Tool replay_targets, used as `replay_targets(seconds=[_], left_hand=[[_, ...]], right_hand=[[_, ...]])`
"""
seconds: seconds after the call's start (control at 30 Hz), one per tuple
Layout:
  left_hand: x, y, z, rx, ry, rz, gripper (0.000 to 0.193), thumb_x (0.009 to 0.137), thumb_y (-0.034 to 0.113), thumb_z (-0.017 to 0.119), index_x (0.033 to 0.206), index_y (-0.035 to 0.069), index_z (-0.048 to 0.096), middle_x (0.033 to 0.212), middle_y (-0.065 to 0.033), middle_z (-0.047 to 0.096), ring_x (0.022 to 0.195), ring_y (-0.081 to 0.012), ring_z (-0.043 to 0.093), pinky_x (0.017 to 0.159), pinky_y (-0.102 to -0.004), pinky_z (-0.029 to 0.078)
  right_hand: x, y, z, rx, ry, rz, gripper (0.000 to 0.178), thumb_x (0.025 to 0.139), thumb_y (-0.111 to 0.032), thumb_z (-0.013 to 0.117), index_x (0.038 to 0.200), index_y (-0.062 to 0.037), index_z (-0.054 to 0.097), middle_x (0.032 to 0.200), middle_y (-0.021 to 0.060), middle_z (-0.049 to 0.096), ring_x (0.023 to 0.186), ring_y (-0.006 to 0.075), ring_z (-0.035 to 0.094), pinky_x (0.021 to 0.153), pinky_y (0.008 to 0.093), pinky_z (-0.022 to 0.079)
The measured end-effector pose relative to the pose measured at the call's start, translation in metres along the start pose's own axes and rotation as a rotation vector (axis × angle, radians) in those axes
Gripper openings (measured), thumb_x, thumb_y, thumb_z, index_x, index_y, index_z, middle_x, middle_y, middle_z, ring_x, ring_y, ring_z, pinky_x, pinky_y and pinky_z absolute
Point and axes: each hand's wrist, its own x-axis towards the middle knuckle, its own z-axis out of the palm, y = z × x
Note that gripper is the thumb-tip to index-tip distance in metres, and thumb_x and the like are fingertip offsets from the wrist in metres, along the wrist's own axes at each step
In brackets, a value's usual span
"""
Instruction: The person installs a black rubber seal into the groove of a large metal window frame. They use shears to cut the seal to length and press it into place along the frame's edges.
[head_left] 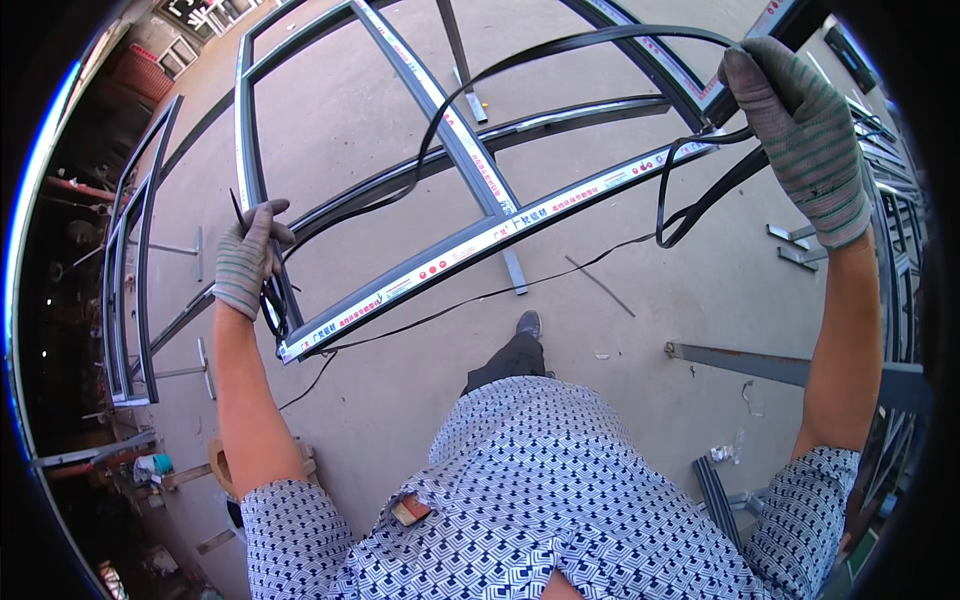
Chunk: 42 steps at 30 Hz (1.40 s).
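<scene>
Left hand [254, 254] and right hand [808, 142] grasp a black strip [600, 37] (the shirt pocket [394, 521] holds a small packet [411, 511]).

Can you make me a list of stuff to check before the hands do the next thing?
1. Gloves on both hands: ok, both are covered.
2. Left hand gripping the black strip: ok, the strip is bunched there.
3. Right hand gripping it too: ok, it holds the strip up high.
4. Strip free of loops: not ok, some loops dangle below the right hand.
5. Frame sitting steady: cannot tell from one still picture.
6. Floor free of things near the shoe: not ok, a thin rod lies ahead of it.
</scene>
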Motion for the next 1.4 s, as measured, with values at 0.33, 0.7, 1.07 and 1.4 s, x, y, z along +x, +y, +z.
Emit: replay_targets(seconds=[0.33, 0.7, 1.07, 1.4], left_hand=[[-0.061, 0.057, 0.071, -0.098, -0.038, 0.013, 0.041, 0.101, 0.042, 0.057, 0.112, 0.005, 0.072, 0.069, 0.0008, 0.065, 0.050, -0.0025, 0.049, 0.045, -0.0176, 0.039], [-0.089, 0.092, 0.144, -0.086, -0.102, -0.095, 0.058, 0.091, 0.057, 0.066, 0.108, 0.001, 0.071, 0.070, -0.0050, 0.065, 0.066, -0.0129, 0.063, 0.063, -0.0277, 0.052], [-0.106, 0.037, 0.106, -0.343, 0.426, -0.177, 0.030, 0.094, 0.036, 0.071, 0.090, 0.006, 0.073, 0.058, 0.0049, 0.053, 0.048, -0.0023, 0.046, 0.043, -0.0189, 0.031], [-0.114, 0.026, 0.011, -0.423, 0.842, -0.106, 0.024, 0.094, 0.031, 0.071, 0.093, 0.007, 0.071, 0.060, 0.0027, 0.055, 0.039, -0.0059, 0.041, 0.042, -0.0233, 0.042]], right_hand=[[0.051, -0.089, 0.041, 0.111, -0.159, -0.206, 0.031, 0.099, -0.033, 0.063, 0.091, -0.0040, 0.070, 0.060, 0.0065, 0.060, 0.052, 0.0155, 0.058, 0.051, 0.0276, 0.047], [0.082, -0.129, 0.098, 0.449, -0.499, -0.318, 0.023, 0.098, -0.023, 0.065, 0.093, -0.0002, 0.069, 0.068, 0.0092, 0.065, 0.060, 0.0165, 0.063, 0.058, 0.0295, 0.051], [0.080, -0.115, 0.164, 0.441, -0.625, -0.519, 0.027, 0.093, -0.031, 0.071, 0.092, -0.0032, 0.071, 0.067, 0.0079, 0.065, 0.055, 0.0176, 0.060, 0.056, 0.0285, 0.053], [0.082, -0.052, 0.151, 0.389, -0.700, -0.303, 0.015, 0.094, -0.016, 0.067, 0.096, -0.0015, 0.071, 0.078, 0.0123, 0.071, 0.064, 0.0205, 0.065, 0.069, 0.0321, 0.058]])
